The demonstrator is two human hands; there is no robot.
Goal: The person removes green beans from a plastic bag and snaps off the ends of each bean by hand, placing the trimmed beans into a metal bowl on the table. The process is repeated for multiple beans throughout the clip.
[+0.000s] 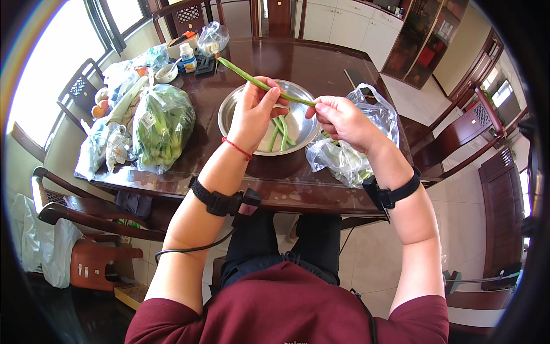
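A long green bean (pixel 240 73) is held above a round stainless steel bowl (pixel 223 122) on the dark wooden table. My left hand (pixel 258 107) grips it around the middle, between thumb and fingers. Its right end is pinched by the fingertips of my right hand (pixel 339 116). Inside the bowl lie several green bean pieces (pixel 283 131), partly crossing one another. A crumpled clear plastic bag (pixel 343 161) with green beans in it sits right of the bowl, partly beneath my right hand and forearm.
A knotted plastic bag of leafy greens (pixel 163 127) stands left of the bowl. Behind it are a small white bowl (pixel 166 74), a white bottle (pixel 187 58) and more bags. A dark flat object (pixel 356 79) lies at the back right. Wooden chairs (pixel 468 124) flank the table.
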